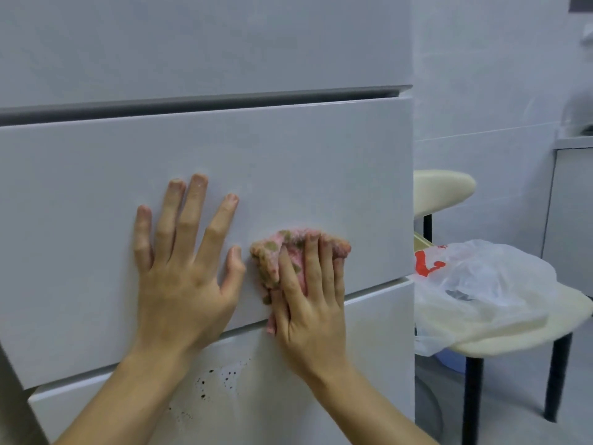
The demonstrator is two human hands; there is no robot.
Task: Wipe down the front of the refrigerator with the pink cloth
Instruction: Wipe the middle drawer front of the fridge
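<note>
Head view: my left hand (179, 277) lies spread on the refrigerator (288, 162); my right hand (308, 306), fingers straight, presses the pink cloth (272, 255) against it.

the light is soft, even and cool, with a bluish tint. the refrigerator front (288, 162) carries only a weak sheen. its straight edges bend slightly toward the borders. the upper right corner looks blurred.

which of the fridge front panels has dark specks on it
The bottom panel: black specks dot it between the two forearms. The middle panel, where the right hand presses the pink cloth, and the top panel look unmarked.
</note>
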